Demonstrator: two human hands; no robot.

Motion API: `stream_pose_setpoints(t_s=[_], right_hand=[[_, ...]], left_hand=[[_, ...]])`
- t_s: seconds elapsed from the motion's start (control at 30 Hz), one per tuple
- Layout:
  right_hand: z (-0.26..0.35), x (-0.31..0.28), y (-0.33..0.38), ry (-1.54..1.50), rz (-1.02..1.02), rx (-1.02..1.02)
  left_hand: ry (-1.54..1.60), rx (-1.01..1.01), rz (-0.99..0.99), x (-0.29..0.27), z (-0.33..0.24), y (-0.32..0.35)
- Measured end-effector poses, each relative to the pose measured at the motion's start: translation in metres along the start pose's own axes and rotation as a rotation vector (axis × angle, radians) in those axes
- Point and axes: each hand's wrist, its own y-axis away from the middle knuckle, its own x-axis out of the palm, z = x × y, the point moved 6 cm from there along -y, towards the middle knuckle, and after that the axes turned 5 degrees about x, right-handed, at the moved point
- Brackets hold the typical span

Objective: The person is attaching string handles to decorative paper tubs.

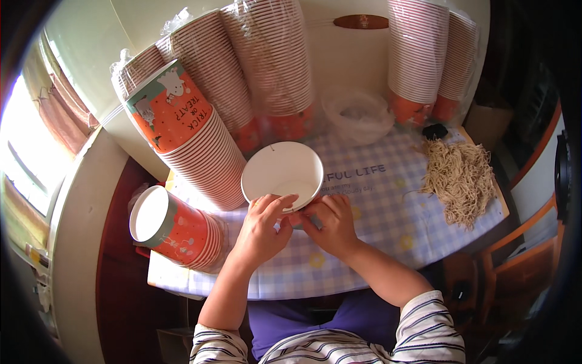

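Observation:
A white paper cup (282, 173) is tipped with its open mouth toward me above the checked tablecloth (364, 230). My left hand (264, 221) grips its near rim, thumb and fingers pinched on the edge. My right hand (330, 221) holds the same rim from the right side, fingers curled against the cup's lower edge. A short stack of orange printed cups (176, 227) lies on its side by my left forearm. A pile of tan strings (458, 176) rests on the cloth to the right.
Several tall stacks of orange printed paper cups (200, 133) in plastic sleeves lean across the back of the table. A crumpled clear plastic bag (357, 115) sits behind the cup. A small black object (434, 130) lies near the strings. A wooden chair (521, 255) stands at the right.

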Motion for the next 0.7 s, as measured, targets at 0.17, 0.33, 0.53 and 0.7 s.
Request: stream_pose_setpoints(t_s=[0.17, 0.33, 0.53, 0.7], right_hand=[[0.012, -0.004, -0.005, -0.052, -0.046, 0.012], [0.011, -0.003, -0.003, -0.051, -0.072, -0.011], [0.005, 0.0, 0.0, -0.101, -0.006, 0.035], [0.004, 0.001, 0.0, -0.164, 0.025, 0.107]], left_hand=[[0.006, -0.036, 0.049, 0.003, 0.002, -0.001], [0.027, -0.063, 0.056, 0.006, 0.003, -0.001], [0.043, -0.074, 0.042, 0.005, 0.002, -0.002], [0.043, -0.041, 0.036, 0.006, 0.003, -0.001]])
